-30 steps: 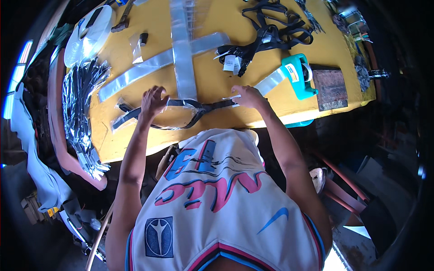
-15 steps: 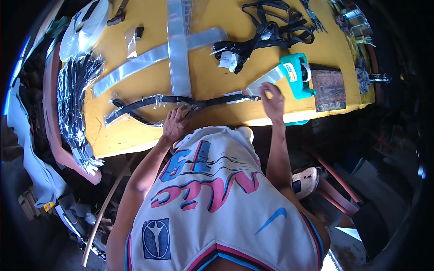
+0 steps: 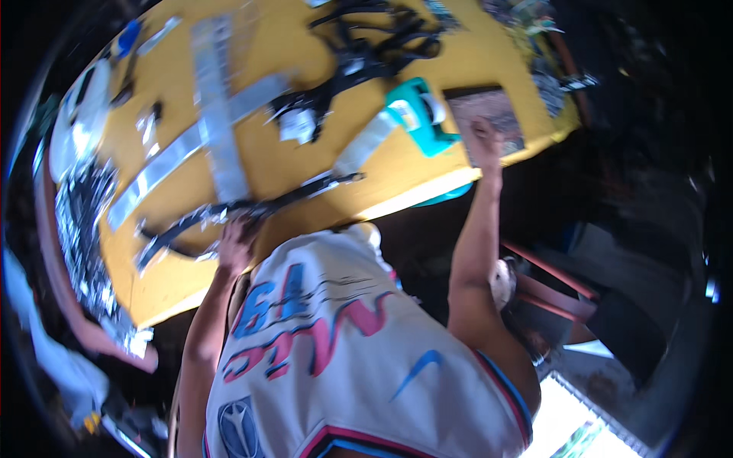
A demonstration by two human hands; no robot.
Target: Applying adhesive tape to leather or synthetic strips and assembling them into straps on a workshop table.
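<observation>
A black strap [image 3: 292,198], partly in clear plastic film, lies along the near side of the yellow table. My left hand [image 3: 239,238] is on its middle, fingers closed round it as far as the blur shows. Out to the right, my right hand [image 3: 486,143] is over a dark reddish-brown board [image 3: 500,114]. Its fingers are smeared by motion, so whether they hold anything cannot be told. Just left of that board stands a teal tape dispenser [image 3: 418,114], with a strip of clear film [image 3: 366,145] running from it toward the strap's right end.
Two crossed grey translucent strips [image 3: 221,145] lie on the yellow table [image 3: 282,160]. Behind them is a heap of black straps [image 3: 359,57] with white tags. Wrapped black strips [image 3: 80,221] hang over the left edge, below a white roll [image 3: 80,114]. A hammer [image 3: 124,88] lies far left.
My right hand has moved right, from the strap's end past the tape dispenser to the board. The whole view has swung and tilted. My left hand stays at the strap's middle.
</observation>
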